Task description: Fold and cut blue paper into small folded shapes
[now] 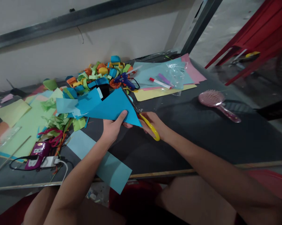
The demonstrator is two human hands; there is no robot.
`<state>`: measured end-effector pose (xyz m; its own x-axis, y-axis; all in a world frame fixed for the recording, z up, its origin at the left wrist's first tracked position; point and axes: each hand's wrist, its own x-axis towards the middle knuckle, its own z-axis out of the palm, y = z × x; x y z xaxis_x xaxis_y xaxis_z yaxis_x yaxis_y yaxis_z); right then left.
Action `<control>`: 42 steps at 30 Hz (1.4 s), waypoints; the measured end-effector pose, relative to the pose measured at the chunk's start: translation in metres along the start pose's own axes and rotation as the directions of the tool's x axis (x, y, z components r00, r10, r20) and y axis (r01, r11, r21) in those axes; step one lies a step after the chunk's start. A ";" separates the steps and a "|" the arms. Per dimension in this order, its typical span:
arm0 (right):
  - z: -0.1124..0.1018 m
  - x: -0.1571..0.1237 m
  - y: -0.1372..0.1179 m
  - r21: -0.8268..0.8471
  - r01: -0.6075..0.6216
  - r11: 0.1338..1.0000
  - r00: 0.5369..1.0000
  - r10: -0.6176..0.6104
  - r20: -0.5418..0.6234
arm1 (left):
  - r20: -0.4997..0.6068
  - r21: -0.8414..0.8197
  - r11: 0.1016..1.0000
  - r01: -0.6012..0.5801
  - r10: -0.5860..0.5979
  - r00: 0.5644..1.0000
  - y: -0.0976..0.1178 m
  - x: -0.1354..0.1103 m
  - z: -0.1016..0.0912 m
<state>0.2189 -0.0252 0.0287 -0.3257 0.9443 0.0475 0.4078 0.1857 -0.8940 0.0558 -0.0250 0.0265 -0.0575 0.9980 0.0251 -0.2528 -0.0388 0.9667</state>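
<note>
My left hand (112,128) pinches the near edge of a blue paper sheet (112,106), held up above the dark table (201,134). My right hand (152,123) grips yellow-handled scissors (150,125), whose blades run along the sheet's right edge. A second, paler blue sheet (103,162) lies flat under my left forearm and hangs over the table's front edge.
A heap of coloured paper loops (98,75) and a blue glue gun (125,79) sit behind the sheet. Paper sheets with markers (159,82) lie at the back right, a pink hairbrush (217,103) to the right, a purple device with cables (39,154) at left. A red chair (260,34) stands beyond.
</note>
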 end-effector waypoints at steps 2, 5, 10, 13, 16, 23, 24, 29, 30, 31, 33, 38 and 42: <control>-0.002 0.000 -0.002 0.068 0.032 0.997 0.997 -0.037 0.065 | 0.034 0.010 1.000 0.013 -0.014 0.999 0.000 -0.003 0.002; -0.003 0.000 -0.004 0.127 0.004 0.992 0.998 -0.012 0.064 | 0.053 0.036 0.998 0.042 -0.044 0.998 -0.002 -0.005 0.002; -0.002 -0.001 -0.004 0.172 0.013 0.985 0.999 -0.008 -0.033 | 0.044 0.050 0.997 0.055 -0.057 0.997 -0.006 -0.003 0.000; 0.000 -0.001 0.003 0.198 0.022 0.980 0.986 0.011 -0.165 | 0.037 0.042 0.997 0.060 -0.062 0.997 -0.005 -0.002 0.000; 0.000 0.003 0.014 0.236 -0.008 0.972 0.959 0.074 -0.273 | 0.043 0.020 0.998 0.064 -0.064 0.997 -0.003 -0.001 0.000; -0.007 0.012 0.014 0.239 -0.094 0.966 0.956 0.154 -0.248 | 0.029 -0.001 0.998 0.058 -0.058 0.998 0.000 -0.003 0.002; -0.007 0.012 0.011 0.262 -0.114 0.958 0.962 0.172 -0.211 | 0.024 -0.003 0.998 0.058 -0.058 0.998 0.001 -0.002 0.002; -0.003 0.013 0.005 0.517 -0.184 0.836 0.951 0.284 -0.120 | -0.153 -0.061 0.998 -0.003 -0.006 0.988 0.015 0.013 -0.008; -0.004 0.014 0.006 0.544 -0.176 0.820 0.949 0.289 -0.127 | -0.188 -0.075 0.996 -0.038 0.023 0.982 0.018 0.018 -0.012; -0.006 0.015 0.008 0.544 -0.173 0.821 0.947 0.291 -0.137 | -0.211 -0.088 0.993 -0.080 0.060 0.976 0.021 0.022 -0.016; -0.010 0.017 0.013 0.463 -0.202 0.863 0.943 0.299 -0.146 | -0.245 -0.086 0.987 -0.132 0.107 0.964 0.024 0.029 -0.023; -0.014 0.017 0.023 0.163 -0.240 0.957 0.950 0.266 -0.164 | -0.243 -0.035 0.992 -0.119 0.107 0.964 0.022 0.027 -0.022; -0.009 0.013 0.021 0.007 -0.134 0.991 0.987 0.134 -0.087 | -0.166 -0.038 0.998 -0.055 0.048 0.985 0.017 0.020 -0.016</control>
<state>0.2312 -0.0062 0.0146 -0.1931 0.9806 -0.0341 0.4418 0.0559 -0.8954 0.0343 -0.0061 0.0397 -0.2294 0.9729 0.0290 -0.2856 -0.0958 0.9535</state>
